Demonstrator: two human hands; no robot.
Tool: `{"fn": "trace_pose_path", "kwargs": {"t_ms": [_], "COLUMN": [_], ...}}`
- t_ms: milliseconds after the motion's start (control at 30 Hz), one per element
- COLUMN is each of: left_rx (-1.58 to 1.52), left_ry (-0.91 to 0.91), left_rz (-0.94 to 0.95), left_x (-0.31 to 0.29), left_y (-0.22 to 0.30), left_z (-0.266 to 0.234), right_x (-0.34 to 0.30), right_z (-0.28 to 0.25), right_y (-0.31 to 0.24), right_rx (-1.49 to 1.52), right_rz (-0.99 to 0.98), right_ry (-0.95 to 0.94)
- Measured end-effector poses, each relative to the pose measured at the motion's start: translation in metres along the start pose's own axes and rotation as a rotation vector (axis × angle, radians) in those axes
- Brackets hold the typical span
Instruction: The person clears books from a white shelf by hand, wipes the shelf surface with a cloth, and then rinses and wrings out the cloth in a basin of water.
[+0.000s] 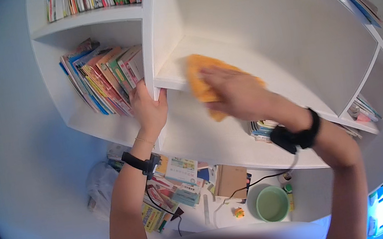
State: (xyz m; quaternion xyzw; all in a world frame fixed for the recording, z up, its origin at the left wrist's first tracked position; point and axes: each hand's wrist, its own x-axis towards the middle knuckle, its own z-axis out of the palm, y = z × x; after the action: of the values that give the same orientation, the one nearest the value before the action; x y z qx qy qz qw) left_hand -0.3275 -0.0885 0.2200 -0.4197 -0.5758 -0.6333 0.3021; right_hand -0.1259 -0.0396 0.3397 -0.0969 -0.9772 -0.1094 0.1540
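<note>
Though under the right hand (236, 91), orange cloth (197, 84) visible leftward.

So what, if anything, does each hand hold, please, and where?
The right hand holds the cloth around its middle; the left hand, the divider by its front edge.

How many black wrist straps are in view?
2: the left strap sits just behind the left hand, which grips the divider; the right strap sits behind the right hand, which rests on the orange cloth.
</note>
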Motion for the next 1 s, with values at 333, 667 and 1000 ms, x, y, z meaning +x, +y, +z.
{"fn": "trace_pose_path", "kwargs": {"t_ms": [333,667,1000], "left_rx": [-0.066,-0.048,-0.126], "left_ry": [0.002,0.007,-0.053], "left_rz": [-0.018,0.002,-0.003], "left_x": [-0.01,-0.007,-0.005], "left_y": [0.008,-0.001,-0.003], "left_z": [0.011,0.003,0.003], "right_x": [0.056,0.002,0.059], "right_z": [0.008,-0.007,-0.003], "right_y": [-0.014,-0.004,-0.064], "right_rx": [0.039,-0.049,-0.131], "right_rz": [0.051,-0.015,-0.093], "right_ry": [-0.122,-0.081,-0.396]}}
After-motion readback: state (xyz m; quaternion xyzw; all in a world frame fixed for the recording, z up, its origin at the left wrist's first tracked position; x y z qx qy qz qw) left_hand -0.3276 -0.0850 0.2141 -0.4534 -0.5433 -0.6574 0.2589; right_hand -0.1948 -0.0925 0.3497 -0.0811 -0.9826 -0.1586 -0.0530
